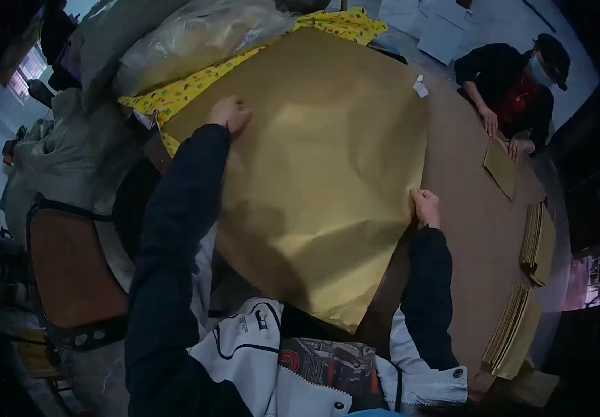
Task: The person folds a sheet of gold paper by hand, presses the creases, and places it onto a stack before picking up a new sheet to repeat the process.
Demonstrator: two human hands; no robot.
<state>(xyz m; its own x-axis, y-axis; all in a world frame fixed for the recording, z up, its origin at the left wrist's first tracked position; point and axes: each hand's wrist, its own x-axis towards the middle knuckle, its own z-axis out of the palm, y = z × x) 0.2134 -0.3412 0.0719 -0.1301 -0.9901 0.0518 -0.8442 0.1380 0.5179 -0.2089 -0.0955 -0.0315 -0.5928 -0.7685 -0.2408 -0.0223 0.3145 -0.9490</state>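
A large sheet of gold-brown paper [314, 160] spreads across the table before me, its near corner hanging over the edge toward my lap. My right hand [426, 208] pinches the sheet's right edge between thumb and fingers. On the left side, my left hand [231, 115] rests on the paper near its upper left edge, with the fingers curled. Whether those fingers grip the paper is hard to see. Light creases run over the sheet's middle and lower part.
Across the table [463, 181], a masked co-worker [515, 94] handles a folded brown piece [500, 168]. Stacks of folded paper [538, 243] line the right edge. Yellow patterned cloth [196, 90] and a plastic-wrapped bundle [196, 42] lie at the back left. A brown-backed chair [70, 267] stands left.
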